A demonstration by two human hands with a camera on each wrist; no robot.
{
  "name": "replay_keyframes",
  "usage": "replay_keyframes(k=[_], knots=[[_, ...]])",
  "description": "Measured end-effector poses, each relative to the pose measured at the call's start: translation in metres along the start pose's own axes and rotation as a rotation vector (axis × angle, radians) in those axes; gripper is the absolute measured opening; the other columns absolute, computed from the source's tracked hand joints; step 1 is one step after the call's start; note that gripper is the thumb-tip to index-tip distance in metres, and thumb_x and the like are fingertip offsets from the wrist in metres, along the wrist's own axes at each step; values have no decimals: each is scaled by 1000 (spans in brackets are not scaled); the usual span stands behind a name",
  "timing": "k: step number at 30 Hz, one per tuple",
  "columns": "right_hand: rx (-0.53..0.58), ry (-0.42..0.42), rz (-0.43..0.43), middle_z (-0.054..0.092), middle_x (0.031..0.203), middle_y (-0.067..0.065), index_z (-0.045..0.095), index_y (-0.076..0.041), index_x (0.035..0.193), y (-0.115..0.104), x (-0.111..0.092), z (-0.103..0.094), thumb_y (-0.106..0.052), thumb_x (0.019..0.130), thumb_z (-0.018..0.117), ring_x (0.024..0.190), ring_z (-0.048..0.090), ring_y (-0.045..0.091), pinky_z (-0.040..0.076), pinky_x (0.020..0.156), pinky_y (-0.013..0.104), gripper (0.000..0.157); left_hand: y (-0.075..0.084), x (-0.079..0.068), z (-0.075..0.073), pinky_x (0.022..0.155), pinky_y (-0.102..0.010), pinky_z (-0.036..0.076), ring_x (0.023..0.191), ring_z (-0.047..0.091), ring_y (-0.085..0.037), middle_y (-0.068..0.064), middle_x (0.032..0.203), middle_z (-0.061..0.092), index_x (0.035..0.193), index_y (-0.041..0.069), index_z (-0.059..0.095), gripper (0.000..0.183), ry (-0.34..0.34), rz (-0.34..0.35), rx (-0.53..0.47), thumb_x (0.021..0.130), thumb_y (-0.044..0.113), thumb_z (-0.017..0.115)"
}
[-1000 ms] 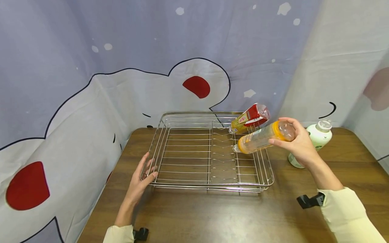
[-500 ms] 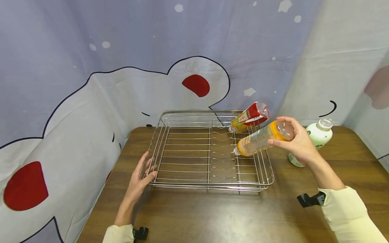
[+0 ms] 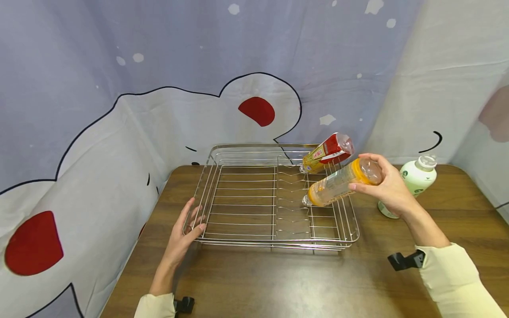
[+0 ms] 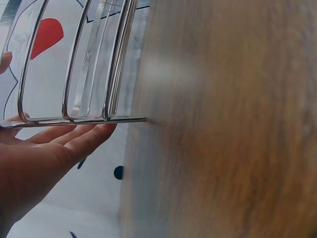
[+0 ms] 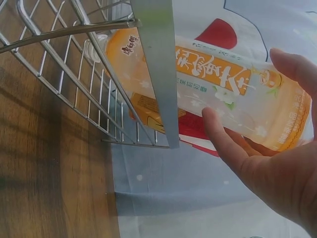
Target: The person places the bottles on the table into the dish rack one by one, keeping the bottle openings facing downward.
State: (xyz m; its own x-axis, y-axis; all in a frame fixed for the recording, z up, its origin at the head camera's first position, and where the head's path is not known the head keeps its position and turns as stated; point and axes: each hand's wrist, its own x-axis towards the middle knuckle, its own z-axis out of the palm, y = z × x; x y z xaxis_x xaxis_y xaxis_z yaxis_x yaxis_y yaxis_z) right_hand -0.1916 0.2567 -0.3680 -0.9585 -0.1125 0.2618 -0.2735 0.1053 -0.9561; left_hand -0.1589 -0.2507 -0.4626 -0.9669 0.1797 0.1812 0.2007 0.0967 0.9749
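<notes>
A person's right hand (image 3: 391,187) is holding a clear plastic bottle with orange bands (image 3: 338,187) by its base end at right of centre, thumb and fingers closing around it. The left hand (image 3: 180,240), at lower left of centre, is gripping the corner of a silver wire rack (image 5: 159,74) standing on a brown wood-grain counter (image 3: 278,282).

The grip on the orange-banded bottle is sitting far from its neck, so a loosening of the fingers could be enough to send the smooth plastic rolling sideways over the wires. A red-and-yellow plastic bottle (image 3: 327,153) is leaning neck-down just beyond, toward the upper right; a swing that way could be knocking it off its slant. Pressing hard on the right-hand end could be shifting the rack, though the left hand appears to be steadying it.

The orange-banded bottle is lying to the left of the right hand in the head view, slanting down-left across the rack's right side, its base sitting inside the grip and its neck pointing into the wires; whether the neck is touching them is hard to tell. A pale green bottle (image 3: 417,176) is standing behind the right hand.
</notes>
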Motion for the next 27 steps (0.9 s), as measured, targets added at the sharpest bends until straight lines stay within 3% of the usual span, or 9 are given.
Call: replay_keyframes(k=[7, 19, 27], knots=[[-58, -1, 33, 50, 122, 3, 48, -22, 132, 1, -2, -3, 10, 82, 73, 100, 60, 7, 53, 80, 17, 65, 0, 0, -1, 99, -18, 42, 134, 32, -53, -27, 158, 16, 160, 14, 12, 77, -1, 19, -2, 98, -1, 55], [-42, 15, 20, 48, 126, -1, 42, -17, 138, 9, -6, -4, 12, 81, 73, 104, 56, 8, 51, 82, 15, 71, -1, 0, -1, 100, -18, 41, 134, 31, -55, -27, 157, 20, 160, 15, 13, 78, -1, 7, -1, 97, 0, 57], [116, 10, 18, 49, 127, 1, 41, -18, 136, 15, -11, -4, 19, 79, 70, 105, 58, 9, 52, 83, 17, 74, -1, 0, 0, 100, -17, 40, 134, 32, -54, -26, 157, 22, 160, 16, 13, 78, -1, -2, 8, 98, 2, 57]])
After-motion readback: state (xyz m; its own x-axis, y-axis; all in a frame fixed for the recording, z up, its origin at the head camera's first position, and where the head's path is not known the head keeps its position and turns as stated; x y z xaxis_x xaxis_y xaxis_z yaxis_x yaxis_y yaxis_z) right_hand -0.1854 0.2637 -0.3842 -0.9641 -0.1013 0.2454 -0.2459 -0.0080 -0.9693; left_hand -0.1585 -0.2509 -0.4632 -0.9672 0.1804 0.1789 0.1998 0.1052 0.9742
